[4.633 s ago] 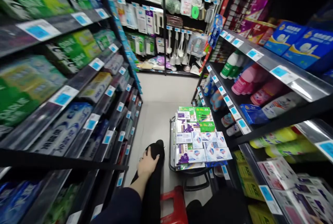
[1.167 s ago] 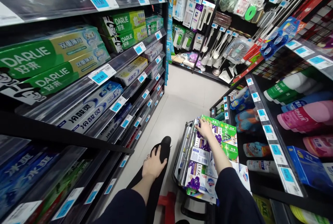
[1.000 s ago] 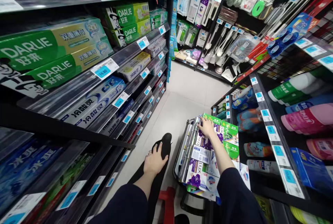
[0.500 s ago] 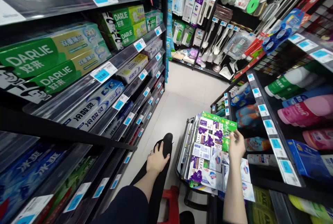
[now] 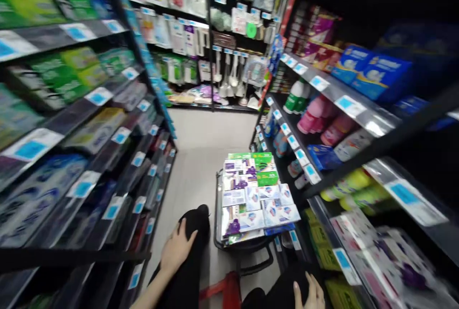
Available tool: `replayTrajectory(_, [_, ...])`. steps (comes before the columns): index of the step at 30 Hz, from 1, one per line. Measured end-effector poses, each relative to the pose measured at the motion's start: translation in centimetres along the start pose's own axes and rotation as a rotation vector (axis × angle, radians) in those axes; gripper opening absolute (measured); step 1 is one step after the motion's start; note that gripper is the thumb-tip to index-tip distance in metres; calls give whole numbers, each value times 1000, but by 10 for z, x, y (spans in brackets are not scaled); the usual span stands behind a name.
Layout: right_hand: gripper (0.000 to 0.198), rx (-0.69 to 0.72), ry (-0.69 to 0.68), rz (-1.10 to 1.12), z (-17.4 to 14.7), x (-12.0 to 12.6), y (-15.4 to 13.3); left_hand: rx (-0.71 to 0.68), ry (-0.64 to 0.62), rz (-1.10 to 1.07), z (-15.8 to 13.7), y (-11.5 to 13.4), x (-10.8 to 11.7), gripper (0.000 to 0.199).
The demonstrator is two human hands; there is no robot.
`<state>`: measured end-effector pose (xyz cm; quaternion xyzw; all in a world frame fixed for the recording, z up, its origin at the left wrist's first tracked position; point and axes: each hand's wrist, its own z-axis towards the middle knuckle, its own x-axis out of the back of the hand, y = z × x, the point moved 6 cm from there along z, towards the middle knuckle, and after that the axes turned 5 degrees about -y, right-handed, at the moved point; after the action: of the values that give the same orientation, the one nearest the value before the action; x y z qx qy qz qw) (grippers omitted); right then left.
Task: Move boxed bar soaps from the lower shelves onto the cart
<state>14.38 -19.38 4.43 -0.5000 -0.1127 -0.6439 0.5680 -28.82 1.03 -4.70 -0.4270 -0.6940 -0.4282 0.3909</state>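
L hand [image 5: 176,248] flat on L knee, fingers loosely spread, holds nothing | R hand [image 5: 310,293] on R knee, fingers relaxed, empty | soap boxes [image 5: 255,194] all stacked in cart [image 5: 217,213] just ahead, none in hand | shelving looks pending
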Motion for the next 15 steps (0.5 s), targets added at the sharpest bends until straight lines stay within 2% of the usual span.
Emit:
replayTrajectory(2, [40,108,-35,-47,35,40,-10,-14,-14,-20,3,-5,-3,80])
replayTrajectory(4, [41,105,61,-205,79,95,-10,-4,-30,-56,7,-9,-6,84])
replayTrajectory(6, [42,39,155,-432,124,147,-2,0,-35,-78,10,-12,-8,88])
replayTrajectory(8, [40,-84,163,-659,163,182,11,-6,-32,-82,9,-15,-10,90])
replayTrajectory(9, [38,-123,123,-751,179,191,17,-8,-27,-81,7,-18,-11,90])
replayTrajectory(11, [38,-157,2,-869,203,193,26,-40,-25,-89,1,-23,-12,87])
replayTrajectory(15, [29,-163,-184,-915,221,173,34,-131,-48,-115,-17,-32,-12,81])
